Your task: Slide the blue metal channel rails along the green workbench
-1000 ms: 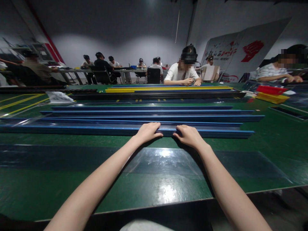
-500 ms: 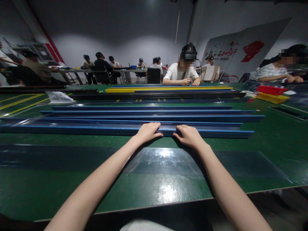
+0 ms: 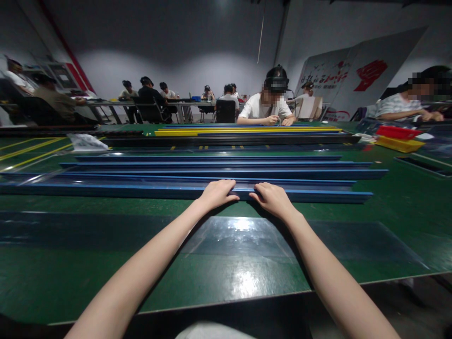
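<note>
Strip [image 3: 318, 197], the blue one nearest the person, lies flat across the green table [image 3: 197, 282]. Left hand [image 3: 217, 194] is on the near edge around mid-table, fingers curled over the top and thumb on the front, so yeah, gripping it. Right hand [image 3: 273, 197] has pretty much the same pinch going just beside it, with a small gap between the thumbs. More blue strips [image 3: 335, 174] sit right behind, a clear sheet [image 3: 243, 240] lies in front under the forearms, and a coworker's [image 3: 263, 106] across the table, head bent.
</note>
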`<state>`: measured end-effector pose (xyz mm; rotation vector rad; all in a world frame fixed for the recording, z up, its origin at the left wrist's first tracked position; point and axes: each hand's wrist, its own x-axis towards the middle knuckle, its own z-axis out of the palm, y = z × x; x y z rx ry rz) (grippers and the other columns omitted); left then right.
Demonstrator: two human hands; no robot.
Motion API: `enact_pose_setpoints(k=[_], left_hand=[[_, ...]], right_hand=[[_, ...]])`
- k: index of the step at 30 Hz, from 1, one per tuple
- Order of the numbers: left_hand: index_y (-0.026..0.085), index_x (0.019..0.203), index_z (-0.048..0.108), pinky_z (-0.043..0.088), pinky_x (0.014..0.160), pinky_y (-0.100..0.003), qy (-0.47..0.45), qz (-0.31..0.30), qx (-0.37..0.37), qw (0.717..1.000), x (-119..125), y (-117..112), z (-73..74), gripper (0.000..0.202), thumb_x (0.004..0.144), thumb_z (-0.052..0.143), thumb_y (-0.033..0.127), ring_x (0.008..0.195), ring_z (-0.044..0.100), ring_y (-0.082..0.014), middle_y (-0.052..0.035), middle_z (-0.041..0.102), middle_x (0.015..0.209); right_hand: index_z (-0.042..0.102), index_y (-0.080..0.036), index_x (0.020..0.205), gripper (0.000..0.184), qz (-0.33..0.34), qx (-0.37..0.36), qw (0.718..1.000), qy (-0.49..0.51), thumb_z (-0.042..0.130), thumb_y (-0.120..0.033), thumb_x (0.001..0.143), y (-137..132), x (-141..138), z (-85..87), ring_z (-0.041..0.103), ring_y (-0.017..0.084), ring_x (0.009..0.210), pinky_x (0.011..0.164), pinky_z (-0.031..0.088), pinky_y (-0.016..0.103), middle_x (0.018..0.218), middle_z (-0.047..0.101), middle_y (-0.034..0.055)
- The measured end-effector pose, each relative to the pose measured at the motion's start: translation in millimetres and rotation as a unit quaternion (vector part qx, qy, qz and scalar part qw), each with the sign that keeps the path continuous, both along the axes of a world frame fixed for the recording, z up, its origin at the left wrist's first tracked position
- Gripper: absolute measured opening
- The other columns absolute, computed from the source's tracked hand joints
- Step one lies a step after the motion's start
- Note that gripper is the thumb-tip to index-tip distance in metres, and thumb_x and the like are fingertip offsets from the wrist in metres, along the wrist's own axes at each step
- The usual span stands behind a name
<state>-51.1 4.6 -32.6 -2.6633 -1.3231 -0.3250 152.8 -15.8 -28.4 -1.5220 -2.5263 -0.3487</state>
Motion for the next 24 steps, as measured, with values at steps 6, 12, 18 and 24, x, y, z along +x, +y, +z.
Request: enact_pose_setpoints(k=[6,12,18,24], left_hand=[[0.020,0.090,0.048,0.040,0.068,-0.025,0.001,-0.003,0.002,1.000,0.2,0.0,0.4,0.028,0.080,0.052,0.046,0.091,0.057,-0.0195,-0.0035,0.062,0.095],[0.019,0.086,0.048,0.039,0.065,-0.025,-0.001,-0.017,0.002,1.000,0.4,-1.6,4.3,0.026,0.079,0.054,0.044,0.087,0.058,-0.0183,-0.0025,0.061,0.092],[0.020,0.085,0.049,0.038,0.064,-0.024,0.009,-0.017,-0.002,1.000,0.4,-3.7,8.7,0.024,0.078,0.055,0.043,0.086,0.057,-0.0179,-0.0022,0.061,0.091],[0.020,0.085,0.051,0.038,0.063,-0.023,0.015,-0.019,0.003,1.000,0.0,-3.5,10.2,0.026,0.077,0.056,0.045,0.085,0.057,-0.0175,-0.0020,0.061,0.091]], right_hand=[[0.056,-0.017,0.082,0.029,0.009,0.012,1.000,0.002,0.036,-0.036,0.089,1.8,1.5,0.7,0.055,0.017,0.079,0.063,0.030,0.025,0.083,0.062,0.0069],[0.057,-0.017,0.078,0.030,0.015,0.022,1.000,-0.006,0.037,-0.036,0.088,3.5,2.9,1.3,0.055,0.017,0.078,0.064,0.030,0.025,0.080,0.062,0.0074],[0.057,-0.017,0.077,0.029,0.020,0.024,1.000,-0.003,0.037,-0.035,0.088,5.1,3.0,1.2,0.055,0.017,0.079,0.065,0.030,0.025,0.080,0.063,0.0073],[0.058,-0.017,0.079,0.030,0.008,0.007,1.000,-0.009,0.037,-0.035,0.088,4.5,4.0,3.6,0.055,0.017,0.080,0.065,0.030,0.025,0.082,0.063,0.0085]])
